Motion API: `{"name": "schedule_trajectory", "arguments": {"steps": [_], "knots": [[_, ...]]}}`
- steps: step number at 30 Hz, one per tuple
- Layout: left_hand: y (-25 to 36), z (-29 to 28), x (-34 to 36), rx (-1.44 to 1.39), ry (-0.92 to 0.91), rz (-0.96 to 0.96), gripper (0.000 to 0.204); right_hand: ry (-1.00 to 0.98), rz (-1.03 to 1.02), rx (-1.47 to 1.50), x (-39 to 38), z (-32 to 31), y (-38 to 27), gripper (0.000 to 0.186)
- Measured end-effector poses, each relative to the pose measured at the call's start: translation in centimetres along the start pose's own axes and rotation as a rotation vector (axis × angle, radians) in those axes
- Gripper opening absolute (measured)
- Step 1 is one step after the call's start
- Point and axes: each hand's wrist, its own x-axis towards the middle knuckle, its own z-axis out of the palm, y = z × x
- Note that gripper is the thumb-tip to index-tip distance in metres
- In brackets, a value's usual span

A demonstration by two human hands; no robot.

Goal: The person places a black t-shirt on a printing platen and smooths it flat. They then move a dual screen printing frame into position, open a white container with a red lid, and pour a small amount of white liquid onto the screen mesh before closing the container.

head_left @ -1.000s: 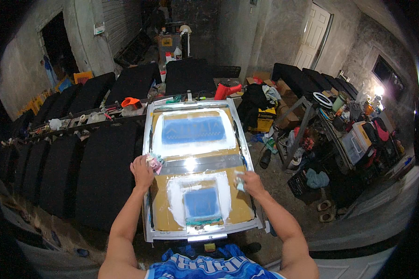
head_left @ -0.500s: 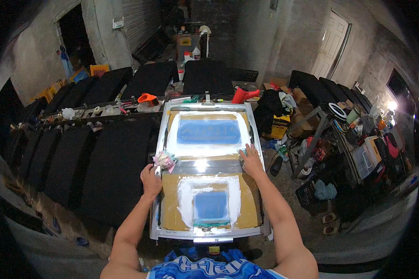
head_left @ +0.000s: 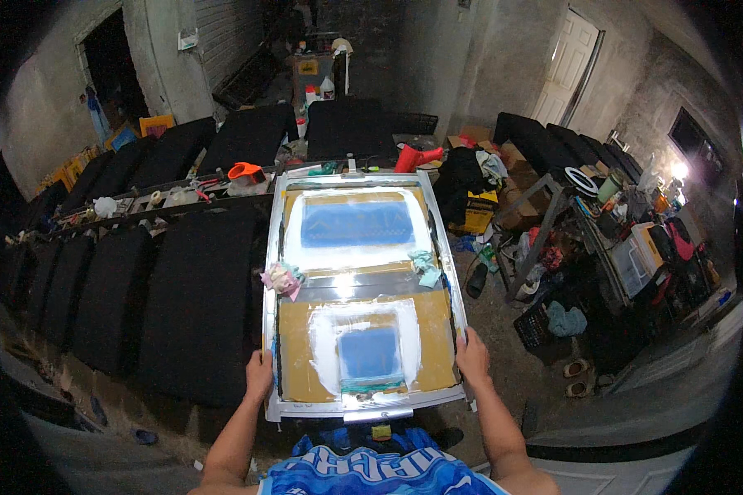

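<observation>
A silver metal frame (head_left: 442, 235) holds a tan panel with two white-bordered blue screen areas (head_left: 357, 221), one above the other, and a metal strip between. My left hand (head_left: 258, 373) grips the frame's left rail near its lower part. My right hand (head_left: 474, 361) grips the right rail a little higher. A crumpled pink-and-white rag (head_left: 282, 279) lies on the upper left half, and a pale teal rag (head_left: 425, 268) lies at the right, by the middle strip.
Black padded boards (head_left: 194, 305) line both sides of a long rail. An orange tool (head_left: 246, 172) and red container (head_left: 414, 158) sit beyond the frame. A cluttered bench (head_left: 636, 256), dark crate (head_left: 532, 326) and shoes (head_left: 576, 370) are at the right.
Both hands have let go of the rags and moved down and outward onto the frame's side rails. The rags now rest on the frame's surface.
</observation>
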Motion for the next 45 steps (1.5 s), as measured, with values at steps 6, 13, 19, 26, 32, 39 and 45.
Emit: {"name": "schedule_trajectory", "arguments": {"steps": [6, 13, 19, 26, 32, 39, 45], "knots": [[-0.9, 0.3, -0.3, 0.031, -0.051, -0.031, 0.051, 0.04, -0.002, 0.005, -2.8, 0.2, 0.4, 0.051], [-1.0, 1.3, -0.3, 0.059, -0.034, -0.06, 0.049, 0.211, -0.02, -0.091, -3.1, 1.5, -0.4, 0.052], [-2.2, 1.3, 0.9, -0.163, -0.017, -0.106, 0.048, -0.02, 0.317, -0.093, -0.7, 1.9, 0.1, 0.051], [-2.0, 1.0, 1.3, 0.033, 0.029, -0.105, 0.053, 0.085, 0.234, 0.247, 0.3, 3.8, 3.7, 0.038], [-0.6, 0.8, 0.6, 0.004, 0.041, -0.035, 0.051, 0.121, 0.23, 0.395, -0.2, 4.0, 5.3, 0.036], [-4.2, 2.5, 2.4, -0.129, 0.083, -0.053, 0.047, 0.128, 0.159, 0.499, -0.6, 5.9, 6.1, 0.037], [-5.2, 3.5, 2.4, -0.223, 0.064, -0.026, 0.046, 0.097, 0.152, 0.565, -0.5, 5.1, 5.7, 0.035]]}}
